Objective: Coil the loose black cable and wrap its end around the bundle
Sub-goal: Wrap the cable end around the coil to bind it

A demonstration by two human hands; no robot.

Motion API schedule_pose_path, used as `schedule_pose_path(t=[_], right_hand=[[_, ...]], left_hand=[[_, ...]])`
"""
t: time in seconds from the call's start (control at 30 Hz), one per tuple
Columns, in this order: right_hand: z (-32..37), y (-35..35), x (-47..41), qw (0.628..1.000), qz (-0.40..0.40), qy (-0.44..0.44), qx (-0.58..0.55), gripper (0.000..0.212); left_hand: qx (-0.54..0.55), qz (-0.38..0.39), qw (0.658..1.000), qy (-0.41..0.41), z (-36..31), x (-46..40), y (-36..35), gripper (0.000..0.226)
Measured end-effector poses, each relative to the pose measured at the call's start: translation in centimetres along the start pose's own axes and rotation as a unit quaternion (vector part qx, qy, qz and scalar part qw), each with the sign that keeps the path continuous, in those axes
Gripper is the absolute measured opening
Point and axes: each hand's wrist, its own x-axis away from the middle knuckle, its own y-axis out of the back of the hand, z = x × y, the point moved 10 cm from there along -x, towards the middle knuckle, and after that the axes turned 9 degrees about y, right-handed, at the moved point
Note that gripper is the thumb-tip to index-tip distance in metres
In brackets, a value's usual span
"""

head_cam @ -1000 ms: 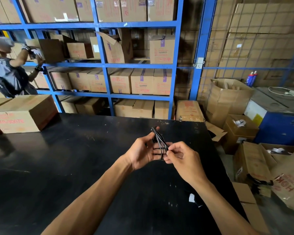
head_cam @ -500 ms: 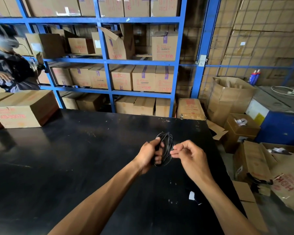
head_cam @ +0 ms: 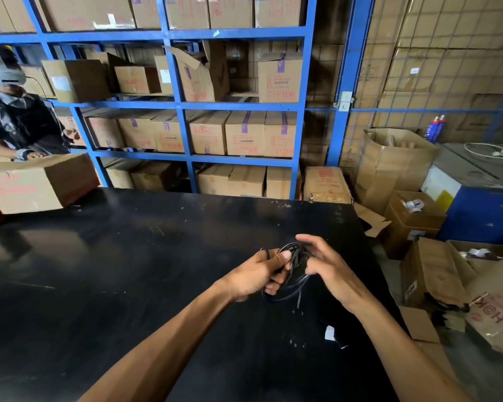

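Note:
A thin black cable (head_cam: 291, 286) is gathered into a small coil of several loops, held above the black table (head_cam: 114, 271). My left hand (head_cam: 257, 275) grips the coil's left side, thumb pressed on top. A short loose end hangs down below the loops. My right hand (head_cam: 327, 266) is on the coil's right side, its thumb and inner fingers pinching the strands while the outer fingers spread upward. Part of the coil is hidden between the two hands.
A cardboard box (head_cam: 32, 185) sits at the table's far left, with a person (head_cam: 15, 123) behind it. Blue shelving (head_cam: 183, 105) full of boxes stands beyond the table. Open boxes (head_cam: 436, 274) crowd the floor past the right edge. A small white scrap (head_cam: 330, 333) lies near that edge.
The coil has tipped from an upright bunch to a flatter ring held lower between my hands. My right hand's fingers have spread apart. The person on the left has lowered their arms to the box.

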Motion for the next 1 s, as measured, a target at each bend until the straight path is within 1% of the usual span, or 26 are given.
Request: schedule_pose_path(t=[0.07, 0.13, 0.2, 0.23, 0.3, 0.37, 0.43, 0.5, 0.57, 0.67, 0.77, 0.83, 0.87, 0.93, 0.97, 1.0], right_hand=[[0.4, -0.4, 0.3, 1.0, 0.023, 0.002, -0.005, 0.046], [0.4, -0.1, 0.3, 1.0, 0.006, -0.002, 0.007, 0.04], [0.1, 0.0, 0.3, 1.0, -0.004, -0.011, 0.01, 0.038], [0.0, 0.0, 0.3, 1.0, -0.001, -0.008, 0.014, 0.036], [0.0, 0.2, 0.5, 1.0, -0.003, 0.005, 0.017, 0.03], [0.0, 0.5, 0.7, 1.0, -0.011, 0.009, -0.023, 0.024], [0.0, 0.3, 0.8, 0.997, -0.004, 0.006, -0.071, 0.025], [0.0, -0.1, 0.7, 0.994, 0.005, 0.002, -0.107, 0.025], [-0.1, -0.3, 0.3, 0.989, 0.003, -0.004, -0.147, 0.019], [-0.4, -0.3, 0.1, 0.981, 0.0, -0.013, -0.193, 0.033], [-0.3, -1.1, 0.1, 0.975, 0.035, -0.014, -0.218, 0.047], [0.0, -1.7, 0.0, 0.962, 0.046, -0.032, -0.269, 0.051], [0.0, -2.0, -0.1, 0.947, 0.033, -0.055, -0.315, 0.052], [-0.6, -2.4, -0.2, 0.913, -0.025, -0.115, -0.391, 0.049], [-1.0, -2.4, -0.2, 0.906, -0.064, -0.137, -0.394, 0.045], [-1.3, -2.1, -0.1, 0.912, -0.099, -0.147, -0.369, 0.039]], left_hand=[[-0.071, -0.031, 0.997, -0.007, -0.3, 0.0, 0.3, 0.029], [-0.116, -0.048, 0.992, -0.006, -0.3, -0.1, 0.5, 0.028], [-0.139, -0.051, 0.989, -0.001, -0.1, -0.2, 0.5, 0.028], [-0.128, -0.047, 0.991, 0.007, 0.1, -0.3, 0.5, 0.028], [-0.069, -0.028, 0.997, 0.021, 0.4, -0.4, 0.4, 0.03], [-0.013, -0.017, 0.999, 0.028, 0.4, -0.5, 0.6, 0.032], [0.038, -0.009, 0.998, 0.04, 0.7, -0.6, 0.9, 0.032], [0.095, 0.006, 0.994, 0.058, 1.2, -0.7, 1.1, 0.032], [0.149, 0.033, 0.986, 0.071, 1.4, -0.7, 1.0, 0.032], [0.219, 0.093, 0.968, 0.077, 1.1, -0.7, 0.4, 0.03], [0.253, 0.137, 0.954, 0.082, 1.0, -0.6, -0.1, 0.03], [0.264, 0.16, 0.947, 0.087, 1.0, -0.6, -0.5, 0.032], [0.267, 0.173, 0.944, 0.088, 1.1, -0.6, -0.9, 0.033], [0.265, 0.203, 0.939, 0.087, 0.9, -0.5, -1.8, 0.033], [0.264, 0.216, 0.936, 0.087, 0.7, -0.4, -2.3, 0.033], [0.261, 0.226, 0.934, 0.088, 0.6, -0.3, -2.8, 0.034]])
